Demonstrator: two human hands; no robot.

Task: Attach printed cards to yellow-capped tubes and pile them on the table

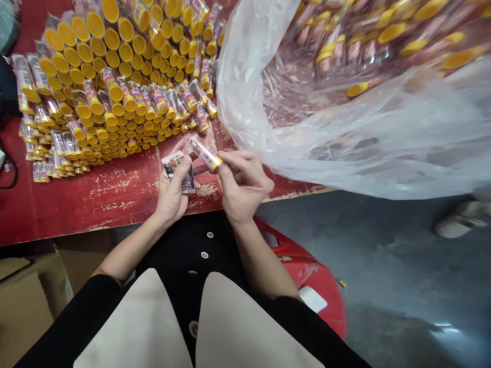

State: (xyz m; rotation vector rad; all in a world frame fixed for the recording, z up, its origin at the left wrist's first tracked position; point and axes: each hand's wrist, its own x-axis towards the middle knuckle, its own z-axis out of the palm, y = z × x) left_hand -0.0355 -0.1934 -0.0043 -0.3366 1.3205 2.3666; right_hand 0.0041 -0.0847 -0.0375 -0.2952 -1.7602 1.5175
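My left hand (pixel 174 189) is closed round a small stack of printed cards or flat packets (pixel 177 170), thumb across the top one. My right hand (pixel 243 181) pinches a clear tube with a yellow cap (pixel 205 153) and holds it against the stack, just above the edge of the red table (pixel 115 197). Both hands hover over the table's near edge, above my lap.
A large pile of the same yellow-capped tubes in wrappers (pixel 115 76) is stacked on the table to the upper left. A big clear plastic bag (pixel 345 117) with more tubes fills the right. A red stool (pixel 318 286) and cardboard boxes (pixel 26 296) lie below.
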